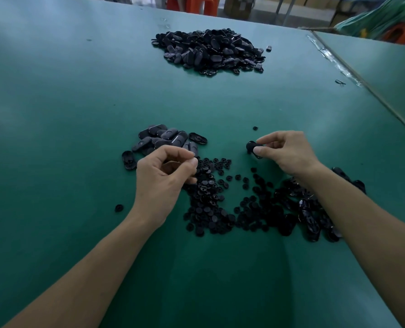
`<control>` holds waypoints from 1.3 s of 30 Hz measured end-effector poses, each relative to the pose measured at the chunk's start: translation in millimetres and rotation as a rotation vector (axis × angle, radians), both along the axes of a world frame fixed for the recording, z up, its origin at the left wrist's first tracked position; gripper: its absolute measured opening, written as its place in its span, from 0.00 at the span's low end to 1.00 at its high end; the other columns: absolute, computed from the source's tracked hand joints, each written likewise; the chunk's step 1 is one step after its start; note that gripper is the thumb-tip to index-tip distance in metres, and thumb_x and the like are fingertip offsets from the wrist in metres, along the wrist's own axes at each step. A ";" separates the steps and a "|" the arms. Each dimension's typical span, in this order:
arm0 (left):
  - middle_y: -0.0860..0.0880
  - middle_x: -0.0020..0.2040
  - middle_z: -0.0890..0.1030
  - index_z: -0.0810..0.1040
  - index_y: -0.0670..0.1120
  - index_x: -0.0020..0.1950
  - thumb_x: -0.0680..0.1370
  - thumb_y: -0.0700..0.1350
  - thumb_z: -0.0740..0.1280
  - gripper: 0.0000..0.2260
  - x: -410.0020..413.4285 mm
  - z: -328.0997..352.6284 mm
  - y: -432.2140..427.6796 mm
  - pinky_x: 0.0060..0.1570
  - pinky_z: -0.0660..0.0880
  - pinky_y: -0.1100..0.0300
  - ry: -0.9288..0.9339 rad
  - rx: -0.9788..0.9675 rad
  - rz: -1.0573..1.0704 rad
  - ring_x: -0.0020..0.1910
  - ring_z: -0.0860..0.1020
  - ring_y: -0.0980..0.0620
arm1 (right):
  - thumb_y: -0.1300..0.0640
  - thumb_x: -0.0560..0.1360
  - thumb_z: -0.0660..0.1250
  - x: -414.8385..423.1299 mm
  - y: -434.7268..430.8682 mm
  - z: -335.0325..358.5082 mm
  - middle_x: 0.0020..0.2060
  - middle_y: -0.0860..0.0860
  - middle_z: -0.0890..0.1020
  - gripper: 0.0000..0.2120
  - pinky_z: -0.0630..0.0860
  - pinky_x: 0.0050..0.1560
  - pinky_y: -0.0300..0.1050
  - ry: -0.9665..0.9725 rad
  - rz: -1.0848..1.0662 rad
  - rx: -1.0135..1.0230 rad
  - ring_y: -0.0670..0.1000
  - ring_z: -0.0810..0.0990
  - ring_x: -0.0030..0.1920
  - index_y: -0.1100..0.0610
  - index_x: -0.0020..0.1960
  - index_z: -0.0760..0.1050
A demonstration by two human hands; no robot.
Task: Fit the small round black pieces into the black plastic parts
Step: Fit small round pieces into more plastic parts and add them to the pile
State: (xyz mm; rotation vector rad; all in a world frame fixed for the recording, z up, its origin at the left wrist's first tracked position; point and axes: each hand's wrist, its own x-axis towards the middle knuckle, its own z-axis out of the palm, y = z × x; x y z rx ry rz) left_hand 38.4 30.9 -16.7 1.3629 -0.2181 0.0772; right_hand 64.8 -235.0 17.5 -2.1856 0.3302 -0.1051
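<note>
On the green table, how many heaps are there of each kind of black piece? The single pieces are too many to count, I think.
Heaps of oval black parts: 3 (far heap, near left heap, near right heap)
Heaps of small round pieces: 1
Total: 4 heaps

a wide dark-green desk (78, 114) fills the view under soft light, a second green desk (386, 67) meets its right edge along a taped seam (334, 60), and beyond the far edge stand orange plastic stools (192, 4), cardboard boxes (239, 5) and green sheeting (374, 17).
</note>
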 end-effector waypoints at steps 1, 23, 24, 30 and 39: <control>0.49 0.38 0.82 0.82 0.44 0.44 0.77 0.33 0.72 0.06 -0.3 -0.1 0.1 0.38 0.80 0.61 0.003 -0.005 -0.006 0.36 0.81 0.51 | 0.57 0.69 0.79 -0.7 -0.5 0.2 0.33 0.47 0.82 0.06 0.73 0.40 0.39 0.002 0.004 0.026 0.43 0.78 0.34 0.50 0.42 0.83; 0.47 0.41 0.86 0.83 0.49 0.51 0.73 0.46 0.76 0.08 -5.8 7.5 -2.9 0.40 0.81 0.62 0.000 0.101 -0.154 0.38 0.85 0.50 | 0.64 0.75 0.72 -32.7 76.2 45.4 0.35 0.49 0.84 0.05 0.75 0.38 0.32 0.079 0.511 0.271 0.43 0.80 0.35 0.56 0.48 0.83; 0.47 0.39 0.86 0.83 0.48 0.49 0.73 0.45 0.75 0.07 -5.8 7.7 -3.3 0.38 0.80 0.62 0.010 0.090 -0.146 0.37 0.85 0.51 | 0.65 0.74 0.73 -33.6 78.5 44.4 0.36 0.50 0.84 0.05 0.77 0.40 0.33 0.058 0.474 0.279 0.44 0.81 0.36 0.57 0.48 0.83; 0.44 0.39 0.86 0.82 0.45 0.51 0.72 0.44 0.74 0.09 -4.2 7.4 -3.0 0.39 0.80 0.62 0.041 0.027 -0.126 0.38 0.85 0.49 | 0.61 0.76 0.72 -37.4 83.4 35.6 0.35 0.53 0.84 0.01 0.75 0.34 0.35 0.028 0.362 0.209 0.46 0.82 0.35 0.58 0.47 0.81; 0.47 0.41 0.87 0.83 0.47 0.49 0.76 0.32 0.71 0.09 -1.7 5.8 -2.5 0.40 0.80 0.64 0.024 -0.001 -0.142 0.39 0.85 0.51 | 0.64 0.77 0.71 -39.2 91.0 30.6 0.31 0.50 0.83 0.06 0.73 0.33 0.33 -0.082 0.277 0.331 0.44 0.80 0.33 0.54 0.46 0.82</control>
